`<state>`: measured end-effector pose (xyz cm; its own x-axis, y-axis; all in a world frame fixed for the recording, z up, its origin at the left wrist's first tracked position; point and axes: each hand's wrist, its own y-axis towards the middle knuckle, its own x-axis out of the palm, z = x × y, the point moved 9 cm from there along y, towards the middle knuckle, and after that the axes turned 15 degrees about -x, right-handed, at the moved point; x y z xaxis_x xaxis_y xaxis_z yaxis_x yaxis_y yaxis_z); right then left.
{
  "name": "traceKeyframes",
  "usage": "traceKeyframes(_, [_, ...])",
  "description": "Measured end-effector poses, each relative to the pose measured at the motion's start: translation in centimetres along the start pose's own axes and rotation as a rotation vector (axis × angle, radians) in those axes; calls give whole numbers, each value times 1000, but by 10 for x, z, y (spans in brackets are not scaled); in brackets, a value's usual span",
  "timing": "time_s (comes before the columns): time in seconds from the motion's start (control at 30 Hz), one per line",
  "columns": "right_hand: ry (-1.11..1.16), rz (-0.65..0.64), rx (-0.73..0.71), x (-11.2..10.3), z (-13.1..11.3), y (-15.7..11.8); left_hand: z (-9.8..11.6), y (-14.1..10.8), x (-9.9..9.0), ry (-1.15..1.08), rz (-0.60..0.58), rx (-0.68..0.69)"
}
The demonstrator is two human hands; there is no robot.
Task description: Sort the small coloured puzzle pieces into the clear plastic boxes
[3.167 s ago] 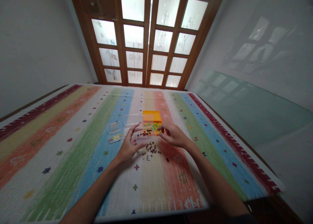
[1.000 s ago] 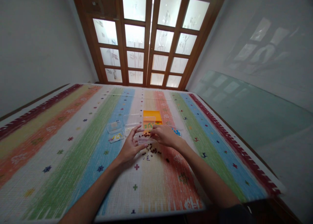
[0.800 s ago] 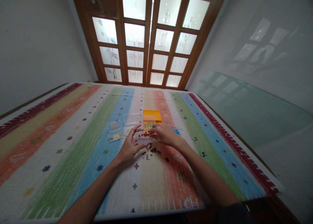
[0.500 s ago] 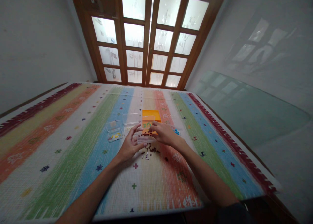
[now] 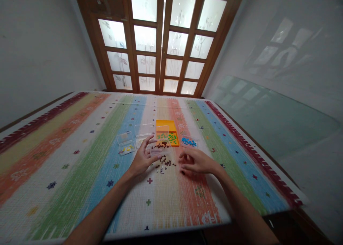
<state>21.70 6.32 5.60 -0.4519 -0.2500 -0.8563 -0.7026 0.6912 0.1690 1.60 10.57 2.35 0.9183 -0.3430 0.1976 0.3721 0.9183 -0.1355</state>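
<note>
My left hand (image 5: 142,159) rests at the left side of a clear plastic box (image 5: 160,152), thumb and fingers spread around its near left corner. I cannot tell whether it grips the box. Small dark brown pieces (image 5: 160,146) lie inside. In front of the box, more brown pieces (image 5: 167,163) are scattered on the cloth, with a few small pale pieces (image 5: 162,171) among them. To their right, my right hand (image 5: 197,160) is low over the cloth, fingers bent and apart from the thumb. A single dark piece (image 5: 183,172) lies just below its thumb.
Behind the clear box stands an open yellow box (image 5: 165,124) with green pieces (image 5: 172,138). A clear tray of blue pieces (image 5: 189,141) is right of it. Leftward is an open clear case (image 5: 124,138) with yellow pieces (image 5: 128,148). A striped cloth (image 5: 102,180) covers the table.
My right hand has moved from above the clear box toward me and to the right, uncovering the green and blue pieces. My left hand has stayed in place.
</note>
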Motion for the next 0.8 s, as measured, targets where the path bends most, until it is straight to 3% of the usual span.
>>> traceKeyframes(0.1, [77, -48, 63, 25, 3, -21, 1, 0, -1, -5, 0, 3])
traceKeyframes(0.23, [132, 27, 157, 43, 7, -30, 1, 0, -1, -14, 4, -13])
traceKeyframes(0.4, [92, 131, 172, 45, 8, -21, 2, -1, -2, -8, 23, -9])
traceKeyframes(0.8, [-69, 120, 25, 49, -5, -7, 1, -2, 0, 0, 26, -15])
